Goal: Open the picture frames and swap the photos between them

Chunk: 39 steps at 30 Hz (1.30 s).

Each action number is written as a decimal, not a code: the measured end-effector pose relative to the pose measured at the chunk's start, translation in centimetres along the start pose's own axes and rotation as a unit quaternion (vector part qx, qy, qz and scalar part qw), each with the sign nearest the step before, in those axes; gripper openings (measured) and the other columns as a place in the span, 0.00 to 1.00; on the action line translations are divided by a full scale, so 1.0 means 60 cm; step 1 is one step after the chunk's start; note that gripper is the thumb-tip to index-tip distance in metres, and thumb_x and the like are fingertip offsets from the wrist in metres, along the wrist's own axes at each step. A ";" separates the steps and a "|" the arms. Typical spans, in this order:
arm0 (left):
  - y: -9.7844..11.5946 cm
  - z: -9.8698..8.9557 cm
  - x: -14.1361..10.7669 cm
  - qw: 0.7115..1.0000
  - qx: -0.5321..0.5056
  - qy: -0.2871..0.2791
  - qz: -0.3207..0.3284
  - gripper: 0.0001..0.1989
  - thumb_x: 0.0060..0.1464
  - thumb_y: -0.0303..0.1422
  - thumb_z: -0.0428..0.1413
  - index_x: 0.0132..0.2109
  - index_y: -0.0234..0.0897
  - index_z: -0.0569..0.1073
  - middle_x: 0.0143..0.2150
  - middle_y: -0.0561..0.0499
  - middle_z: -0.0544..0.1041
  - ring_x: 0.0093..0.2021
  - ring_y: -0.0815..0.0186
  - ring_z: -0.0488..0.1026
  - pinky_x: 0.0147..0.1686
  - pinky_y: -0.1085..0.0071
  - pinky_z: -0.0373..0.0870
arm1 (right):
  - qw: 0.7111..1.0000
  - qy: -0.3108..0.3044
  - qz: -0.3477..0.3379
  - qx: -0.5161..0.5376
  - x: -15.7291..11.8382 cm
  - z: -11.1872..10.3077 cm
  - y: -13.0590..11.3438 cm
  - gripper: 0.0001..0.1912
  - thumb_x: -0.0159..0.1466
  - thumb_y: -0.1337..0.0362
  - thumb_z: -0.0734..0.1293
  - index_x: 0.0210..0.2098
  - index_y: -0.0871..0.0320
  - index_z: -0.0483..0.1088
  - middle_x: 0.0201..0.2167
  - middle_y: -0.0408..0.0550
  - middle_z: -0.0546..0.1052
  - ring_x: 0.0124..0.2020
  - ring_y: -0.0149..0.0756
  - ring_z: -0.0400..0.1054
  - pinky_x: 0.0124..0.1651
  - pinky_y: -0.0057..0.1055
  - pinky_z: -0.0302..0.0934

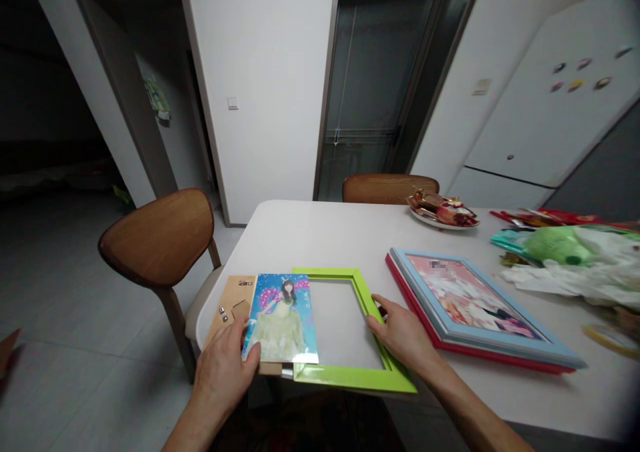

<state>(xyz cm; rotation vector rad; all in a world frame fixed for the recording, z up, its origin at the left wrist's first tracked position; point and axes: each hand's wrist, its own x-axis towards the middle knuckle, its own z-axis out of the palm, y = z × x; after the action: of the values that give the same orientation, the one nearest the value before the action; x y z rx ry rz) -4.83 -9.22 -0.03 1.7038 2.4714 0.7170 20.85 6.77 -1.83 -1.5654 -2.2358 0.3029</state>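
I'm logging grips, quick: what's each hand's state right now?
Left hand: closed on the lower-left edge of the blue photo print.
Right hand: closed on the right side of the lime-green picture frame.

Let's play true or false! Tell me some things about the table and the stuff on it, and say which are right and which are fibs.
1. The right hand holds the green frame. True.
2. The left hand holds a red ball. False: it holds the bright blue picture.
3. The bright blue picture covers part of the green frame's left side. True.
4. The light blue frame is at the bottom of its stack. False: the light blue frame lies on top.
5. The plate stands on a chair. False: the plate stands on the table.
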 end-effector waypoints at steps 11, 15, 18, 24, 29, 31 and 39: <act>0.051 0.032 -0.013 0.978 -0.052 -0.002 0.204 0.23 0.43 0.26 0.49 0.50 0.35 0.60 0.52 0.42 0.63 0.52 0.57 0.58 0.51 0.55 0.57 | 0.898 -0.128 0.036 0.420 0.003 0.050 -0.128 0.30 0.50 0.67 0.59 0.53 0.64 0.53 0.23 0.41 0.69 0.18 0.26 0.60 0.20 0.24 0.55; 0.065 0.050 -0.013 0.975 -0.055 -0.008 0.217 0.30 0.39 0.23 0.48 0.54 0.33 0.57 0.55 0.40 0.59 0.55 0.55 0.54 0.52 0.53 0.54 | 0.810 -0.124 0.074 0.569 0.014 0.070 -0.177 0.36 0.44 0.74 0.59 0.53 0.66 0.50 0.12 0.30 0.59 0.12 0.22 0.50 0.15 0.19 0.46; 0.062 0.056 0.003 0.970 -0.079 0.048 0.226 0.31 0.38 0.19 0.45 0.55 0.31 0.57 0.56 0.40 0.58 0.57 0.56 0.52 0.53 0.53 0.52 | 0.769 -0.081 0.064 0.630 0.012 0.037 -0.209 0.36 0.43 0.75 0.60 0.53 0.65 0.50 0.15 0.31 0.61 0.14 0.21 0.52 0.18 0.19 0.48; 0.095 0.021 0.030 0.914 -0.323 0.182 0.163 0.20 0.49 0.24 0.45 0.51 0.36 0.63 0.51 0.47 0.67 0.53 0.63 0.61 0.53 0.62 0.55 | 0.743 -0.056 0.046 0.665 -0.008 -0.021 -0.231 0.32 0.49 0.62 0.64 0.52 0.61 0.53 0.32 0.46 0.70 0.29 0.29 0.66 0.32 0.27 0.60; 0.155 0.019 0.023 0.792 -0.594 0.132 -0.058 0.15 0.49 0.33 0.48 0.42 0.30 0.70 0.41 0.44 0.74 0.44 0.59 0.69 0.46 0.64 0.63 | 0.721 -0.080 0.167 0.667 -0.015 0.002 -0.180 0.25 0.50 0.62 0.62 0.48 0.58 0.60 0.40 0.50 0.71 0.35 0.33 0.67 0.32 0.27 0.61; 0.164 0.033 0.022 0.744 -0.657 0.083 -0.090 0.17 0.47 0.34 0.50 0.45 0.30 0.68 0.41 0.44 0.74 0.44 0.60 0.69 0.45 0.65 0.64 | 0.686 -0.086 0.156 0.705 -0.014 0.004 -0.157 0.24 0.49 0.66 0.60 0.47 0.58 0.60 0.36 0.48 0.73 0.32 0.32 0.68 0.30 0.26 0.61; 0.113 0.066 0.017 0.833 -0.548 -0.013 -0.069 0.24 0.41 0.29 0.53 0.49 0.31 0.63 0.49 0.41 0.67 0.49 0.61 0.64 0.50 0.65 0.58 | 0.776 -0.085 0.162 0.604 0.009 -0.029 -0.072 0.29 0.42 0.72 0.55 0.45 0.61 0.63 0.25 0.45 0.76 0.22 0.32 0.68 0.23 0.23 0.58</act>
<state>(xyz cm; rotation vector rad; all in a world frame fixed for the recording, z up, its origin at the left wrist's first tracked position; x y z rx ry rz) 1.86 -5.05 -0.65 1.0148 1.4941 1.6122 17.77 5.68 1.57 -1.0988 -1.2123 1.6283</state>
